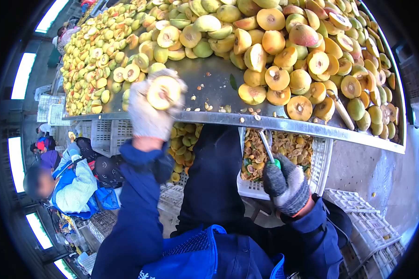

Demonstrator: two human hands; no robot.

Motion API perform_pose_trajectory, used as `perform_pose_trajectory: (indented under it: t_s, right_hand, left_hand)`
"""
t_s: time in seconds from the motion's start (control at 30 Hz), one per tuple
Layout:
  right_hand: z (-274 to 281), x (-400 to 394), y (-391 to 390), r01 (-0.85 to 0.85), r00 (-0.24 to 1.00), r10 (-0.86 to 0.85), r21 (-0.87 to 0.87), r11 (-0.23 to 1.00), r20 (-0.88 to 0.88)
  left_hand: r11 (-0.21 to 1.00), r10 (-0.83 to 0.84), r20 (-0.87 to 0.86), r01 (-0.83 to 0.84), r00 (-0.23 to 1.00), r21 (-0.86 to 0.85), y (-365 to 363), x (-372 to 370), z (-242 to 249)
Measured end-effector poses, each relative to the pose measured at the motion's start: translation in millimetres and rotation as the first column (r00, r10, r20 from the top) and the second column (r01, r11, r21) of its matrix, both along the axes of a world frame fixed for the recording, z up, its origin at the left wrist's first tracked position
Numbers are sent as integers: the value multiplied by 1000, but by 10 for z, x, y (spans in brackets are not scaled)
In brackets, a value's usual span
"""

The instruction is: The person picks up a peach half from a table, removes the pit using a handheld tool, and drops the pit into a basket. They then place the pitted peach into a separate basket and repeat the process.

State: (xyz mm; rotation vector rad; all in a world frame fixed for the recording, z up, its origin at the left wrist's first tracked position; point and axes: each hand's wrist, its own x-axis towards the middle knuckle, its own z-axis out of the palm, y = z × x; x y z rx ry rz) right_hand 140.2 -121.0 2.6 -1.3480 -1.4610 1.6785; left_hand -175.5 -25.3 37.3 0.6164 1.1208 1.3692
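A cut fruit half (164,92) is held over the near edge of the tabletop (198,76), left of its middle, with the pale cut face and brown centre turned upward. It is gripped by the gloved left hand (146,116), whose fingers are wrapped around its sides; the hand is blurred. Below the near edge of the tabletop, toward the right, a tool (266,145) with a thin metal shaft and a green handle is held by the right hand (286,181), gloved in grey. Its fingers are folded around the handle, and the shaft is pointed up toward the tabletop edge.

On the tabletop, a large heap of fruit (299,81), much of it halved, is spread along the back and right, and smaller pieces (95,69) are piled at the left. Between them a leaf (233,82) is seen on the metal, and small pale bits (208,106) are scattered along the near edge. At the right of the tabletop, a wooden handle (341,111) is rested among the fruit.

Under the tabletop, brown scraps (291,145) are held in a white crate (322,160). Stacked crates (363,218) are placed below the tabletop's right end. Beyond its left end, a co-worker (77,181) in a blue apron is seen.
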Motion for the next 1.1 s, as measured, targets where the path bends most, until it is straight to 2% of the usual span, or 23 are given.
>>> perform_pose_trajectory:
  t_s: [0.03,0.07,0.1,0.13,0.17,0.23,0.3,0.37,0.43,0.5,0.57,0.63,0.67,0.73,0.8,0.87,0.9,0.97,1.07,1.1]
  right_hand:
    - [25,-78,12,15,1000,-15,13,1000,-15]
    - [98,-132,34,-10,1000,10,50,999,2]
    - [164,-172,59,-34,999,32,88,996,20]
    - [163,-208,61,-29,999,24,124,992,44]
    - [141,-238,43,-24,998,13,155,988,66]
    - [73,-272,4,34,999,-36,191,981,7]
    - [22,-263,-26,85,996,-87,180,980,7]
    - [36,-205,10,82,994,-94,169,982,62]
    - [10,-144,48,72,989,-91,158,985,116]
    - [-51,-98,80,7,968,-73,263,965,242]
    - [-61,-105,98,0,965,-69,264,965,252]
    - [-38,-113,111,-100,930,-5,267,959,367]
    - [-38,-127,118,-100,930,-4,264,959,366]
    - [-42,-155,130,-133,900,9,256,958,436]
    - [-88,-173,122,-129,901,2,265,956,434]
    - [-115,-186,129,-125,902,-6,276,953,432]
    - [-122,-192,138,-155,893,22,261,953,450]
    - [-143,-209,137,-183,883,52,241,953,467]
    - [-175,-232,133,-127,920,28,229,965,391]
    - [-181,-229,132,-109,950,33,230,967,311]
  left_hand:
    - [990,-140,160,142,977,-2,-101,246,15]
    - [997,10,204,7,979,-82,-180,588,38]
    - [997,48,289,-28,956,-72,-237,833,3]
    - [987,-148,293,160,945,-18,-295,874,-98]
    - [997,44,255,-26,966,-73,-335,1177,-83]
    - [990,-132,479,141,868,17,-363,1289,-262]
    - [983,-178,462,174,869,51,-345,1374,-330]
    - [978,-167,408,204,898,-48,-321,1451,-265]
    - [974,-194,373,223,908,-37,-327,1426,-309]
    - [961,-262,288,276,921,-9,-323,1387,-346]
    - [966,-240,269,256,933,-26,-340,1417,-355]
    - [970,-213,193,231,958,-80,-353,1424,-352]
    - [978,-160,163,179,974,-110,-364,1450,-329]
    - [982,-161,134,172,978,-80,-379,1447,-386]
    - [985,-159,108,166,981,-52,-403,1428,-408]
    - [976,-200,-128,209,971,64,-429,1414,-410]
    - [976,-200,-127,209,971,62,-432,1408,-415]
    - [982,-189,23,190,982,-22,-445,1397,-428]
    - [978,-208,6,208,978,21,-442,1381,-472]
    - [978,-210,6,210,978,17,-440,1385,-483]
